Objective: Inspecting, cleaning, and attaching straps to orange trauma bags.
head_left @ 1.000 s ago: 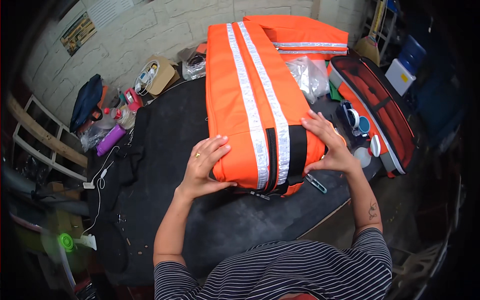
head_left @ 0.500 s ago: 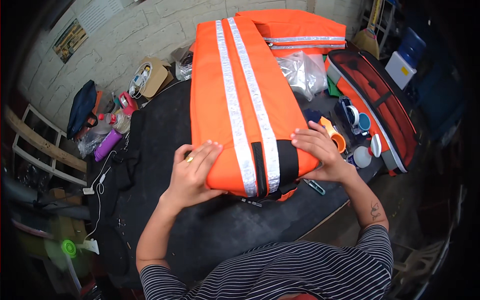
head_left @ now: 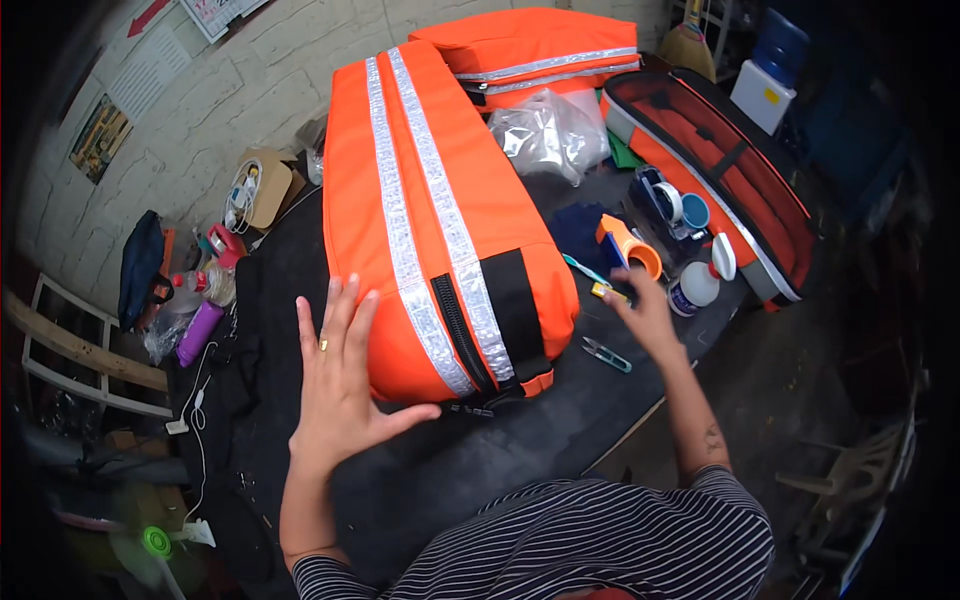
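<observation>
Orange fabric with two silvery reflective strips [head_left: 405, 240] is presented by the long bag [head_left: 350, 200], which is laid lengthwise across the middle of the black surface [head_left: 545, 450], one end turned toward the near edge. A black zipper [head_left: 462, 335] is set between the strips at that end, and a black panel [head_left: 512, 305] is fitted to their right.

The left hand [head_left: 338, 400] is placed over the bag's near left corner with fingers spread and thumb extended; its grip is released, and firm contact cannot be confirmed.

The right hand [head_left: 645, 310] is held off the bag, toward the right edge of the surface, with fingers curled beside a small yellow item [head_left: 607, 291]. Whether that item is grasped cannot be told.

Turquoise thread snips [head_left: 607, 355] are noted between the bag and the right edge. An orange open-ended container [head_left: 630, 245] is found just beyond the right hand, and a white spray bottle [head_left: 695, 288] is stood near the right edge. Toward the far right corner, a clear plastic bag [head_left: 555, 140] and a mesh-topped case [head_left: 710, 170] are observed.
</observation>
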The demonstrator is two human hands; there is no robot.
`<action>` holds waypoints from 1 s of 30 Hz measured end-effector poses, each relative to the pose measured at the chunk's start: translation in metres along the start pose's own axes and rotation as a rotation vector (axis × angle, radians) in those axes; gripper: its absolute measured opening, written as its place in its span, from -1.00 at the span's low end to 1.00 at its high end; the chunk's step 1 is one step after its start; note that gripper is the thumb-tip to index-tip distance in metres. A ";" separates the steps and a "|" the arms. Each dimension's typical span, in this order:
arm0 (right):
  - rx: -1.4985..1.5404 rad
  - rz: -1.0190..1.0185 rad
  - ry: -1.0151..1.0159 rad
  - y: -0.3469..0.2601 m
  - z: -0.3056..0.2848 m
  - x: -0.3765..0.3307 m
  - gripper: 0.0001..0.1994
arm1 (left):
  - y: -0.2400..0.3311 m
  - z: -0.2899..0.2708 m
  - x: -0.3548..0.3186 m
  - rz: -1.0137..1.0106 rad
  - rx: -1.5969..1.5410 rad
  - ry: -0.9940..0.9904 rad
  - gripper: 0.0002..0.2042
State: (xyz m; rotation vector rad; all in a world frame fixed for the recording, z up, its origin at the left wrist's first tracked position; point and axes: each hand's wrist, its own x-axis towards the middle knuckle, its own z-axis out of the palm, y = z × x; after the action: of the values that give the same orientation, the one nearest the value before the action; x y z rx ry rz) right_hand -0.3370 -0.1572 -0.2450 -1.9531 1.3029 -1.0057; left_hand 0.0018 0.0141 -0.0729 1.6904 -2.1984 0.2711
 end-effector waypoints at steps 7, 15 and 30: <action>-0.740 -0.047 0.149 0.084 0.070 -0.012 -0.71 | 0.090 0.048 0.073 0.175 -0.201 0.039 0.09; -0.001 0.132 0.203 0.066 0.039 -0.021 -0.78 | 0.100 0.107 0.081 0.125 -0.022 0.183 -0.11; 0.420 0.034 0.032 0.011 0.024 -0.026 -0.85 | 0.094 0.089 0.078 0.185 -0.056 0.108 -0.15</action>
State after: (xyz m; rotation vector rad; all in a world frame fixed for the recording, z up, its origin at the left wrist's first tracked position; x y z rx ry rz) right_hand -0.3285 -0.1354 -0.2743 -1.5968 1.0358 -1.1882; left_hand -0.1204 -0.0622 -0.1187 1.4120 -2.2617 0.3363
